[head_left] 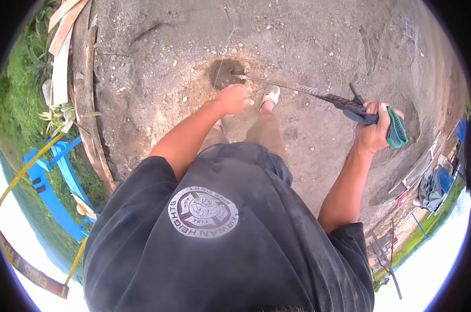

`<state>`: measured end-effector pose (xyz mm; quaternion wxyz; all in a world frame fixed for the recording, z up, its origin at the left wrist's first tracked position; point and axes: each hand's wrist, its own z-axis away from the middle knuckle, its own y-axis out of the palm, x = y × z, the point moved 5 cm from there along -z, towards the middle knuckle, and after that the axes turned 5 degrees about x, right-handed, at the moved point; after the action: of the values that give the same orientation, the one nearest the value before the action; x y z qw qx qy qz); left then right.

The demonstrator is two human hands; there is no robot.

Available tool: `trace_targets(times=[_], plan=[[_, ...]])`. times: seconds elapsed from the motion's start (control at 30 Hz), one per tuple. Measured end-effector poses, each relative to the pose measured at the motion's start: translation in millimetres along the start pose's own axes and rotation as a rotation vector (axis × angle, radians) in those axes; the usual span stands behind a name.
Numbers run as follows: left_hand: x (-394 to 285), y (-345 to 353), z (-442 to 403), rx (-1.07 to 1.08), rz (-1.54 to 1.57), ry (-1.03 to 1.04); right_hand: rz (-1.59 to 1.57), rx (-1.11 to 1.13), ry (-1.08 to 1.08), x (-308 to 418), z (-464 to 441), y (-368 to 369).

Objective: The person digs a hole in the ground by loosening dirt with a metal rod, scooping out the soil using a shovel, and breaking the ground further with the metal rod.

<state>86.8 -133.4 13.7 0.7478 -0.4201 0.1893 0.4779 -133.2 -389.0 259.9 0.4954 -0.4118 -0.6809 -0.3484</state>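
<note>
My right hand is closed around the upper end of a long ribbed steel bar, with a dark knitted glove or cloth with a green edge bunched in the grip. The bar slants down to the left, and its narrow pale end reaches into a round hole in the ground. Just beside the hole hovers my left hand, apart from the bar, its fingers loosely bent and seemingly holding nothing. A thin string crosses above the hole; whether it touches my left hand I cannot tell.
Loose pale soil and small stones surround the hole, close to my feet. Along the left edge lie wooden boards, with a blue frame and a yellow pole. Tarps and assorted items stand at the far right.
</note>
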Motion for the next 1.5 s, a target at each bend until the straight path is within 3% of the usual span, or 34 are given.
trace_targets(times=[0.07,0.13,0.2,0.27,0.33,0.37,0.57,0.7,0.73,0.83,0.87,0.9,0.93,0.97,1.0,1.03,1.07,1.13,1.23,1.27,1.3,1.33,1.37,1.4,1.43,1.47,1.5], plan=[[-28.3,26.0,-21.5,-0.254,-0.102,0.197,-0.043,0.144,0.015,29.0,59.4,33.7],[-20.3,66.8,-53.5,-0.367,-0.1,0.374,-0.019,0.264,-0.045,45.5,99.4,53.9],[-30.8,74.0,-77.8,-0.196,-0.092,0.427,-0.044,0.384,-0.034,54.8,110.8,63.1],[-36.4,86.0,-94.8,0.254,-0.069,0.332,-0.068,0.457,-0.03,63.3,106.2,62.1],[-99.7,45.1,-76.8,0.293,-0.122,0.344,-0.068,0.482,-0.035,90.0,78.0,55.4],[-144.0,25.4,-52.8,0.326,-0.147,0.357,-0.113,0.518,-0.096,150.5,46.4,45.1],[-331.2,-72.5,82.3,-0.131,0.009,0.769,-0.191,0.659,-0.332,329.5,-21.5,19.1],[-353.1,-111.3,115.9,-0.323,0.083,0.927,-0.225,0.702,-0.41,346.1,-38.4,51.9],[-348.1,-116.6,115.1,-0.357,0.104,0.942,-0.238,0.704,-0.407,333.6,-42.3,61.9],[-255.9,-97.9,38.3,-0.332,0.124,0.667,-0.324,0.718,-0.336,244.1,-48.7,95.4],[-197.0,-84.8,2.7,-0.487,0.099,0.587,-0.376,0.726,-0.284,200.3,-46.0,107.0],[-127.7,-65.6,-35.5,-0.369,0.057,0.336,-0.426,0.737,-0.199,141.9,-35.0,120.1],[-57.5,-38.7,-36.3,-0.37,-0.024,0.019,-0.303,0.576,-0.101,60.3,-2.6,133.8],[-4.1,-28.6,-19.1,-0.064,-0.087,-0.344,-0.169,0.401,-0.009,12.2,17.5,130.7],[48.1,-8.8,2.1,-0.058,-0.122,-0.41,-0.142,0.43,0.026,14.7,21.2,121.5],[86.3,-7.5,28.7,0.102,-0.112,-0.402,-0.133,0.462,0.044,15.7,21.6,116.6],[130.7,6.7,54.0,0.092,-0.091,-0.338,-0.097,0.403,0.061,22.8,31.8,108.2],[187.8,3.6,125.9,0.117,-0.039,-0.444,-0.059,0.29,0.033,23.5,38.1,111.1],[271.4,28.8,208.8,0.114,0.052,-0.977,-0.208,0.321,-0.056,-5.0,13.9,106.9],[272.9,30.9,209.5,0.156,0.054,-0.943,-0.269,0.256,-0.025,-31.2,-41.9,117.2],[267.6,36.8,199.6,0.214,0.05,-0.891,-0.067,0.213,0.093,-49.2,-117.6,147.4],[255.6,41.3,183.2,0.258,0.044,-0.828,0.007,0.166,0.081,-59.0,-148.5,170.4],[250.7,49.0,155.5,0.125,-0.006,-0.728,0.061,0.115,0.05,-62.7,-167.5,185.0],[244.3,50.2,119.5,-0.018,-0.061,-0.62,-0.039,0.179,0.053,-62.0,-167.4,197.1],[216.7,41.9,84.9,0.063,-0.005,-0.531,-0.093,0.25,0.096,-56.0,-151.5,187.7],[188.9,34.1,56.6,0.017,0.024,-0.538,-0.057,0.239,0.134,-46.5,-138.3,167.6],[167.1,29.4,29.6,-0.077,-0.034,-0.404,-0.076,0.228,0.133,-40.6,-132.2,164.0]])
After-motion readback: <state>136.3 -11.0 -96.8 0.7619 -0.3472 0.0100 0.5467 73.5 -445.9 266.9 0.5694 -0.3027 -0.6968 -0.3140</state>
